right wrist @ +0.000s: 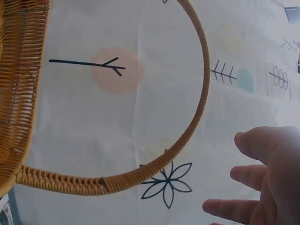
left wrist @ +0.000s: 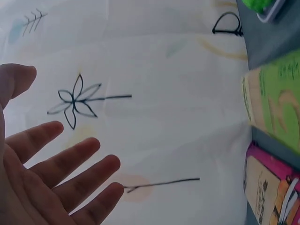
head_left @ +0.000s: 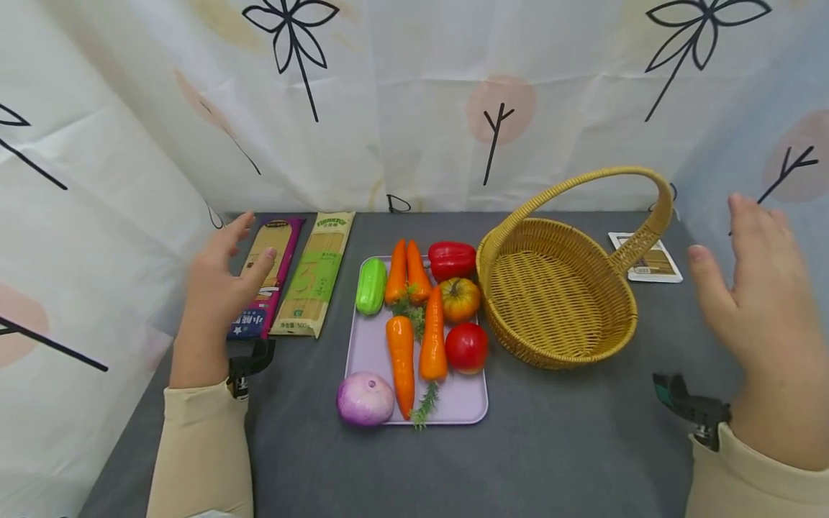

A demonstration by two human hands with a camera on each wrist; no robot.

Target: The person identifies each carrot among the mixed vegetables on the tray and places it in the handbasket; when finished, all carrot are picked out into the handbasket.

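My left hand (head_left: 220, 284) hovers with fingers spread, holding nothing, near two noodle packs: a purple one (head_left: 267, 277) and a green one (head_left: 316, 277). Over on the right side, my right hand (head_left: 760, 288) is raised, fingers extended and nothing in them. It is nearest the wicker basket (head_left: 550, 302), whose handle (right wrist: 204, 89) arches up in the right wrist view. Between the hands lies a lilac tray (head_left: 463, 406) bearing several carrots (head_left: 401, 360), a red pepper (head_left: 452, 260), a small pumpkin (head_left: 460, 300), a tomato (head_left: 466, 348), a green vegetable (head_left: 371, 286) and a purple onion (head_left: 365, 398).
A flat white-edged packet (head_left: 654, 262) lies behind the basket's right side. Patterned white cloth (head_left: 414, 108) hangs along the back and both sides of the grey table (head_left: 518, 453). The onion overhangs the tray's front left corner.
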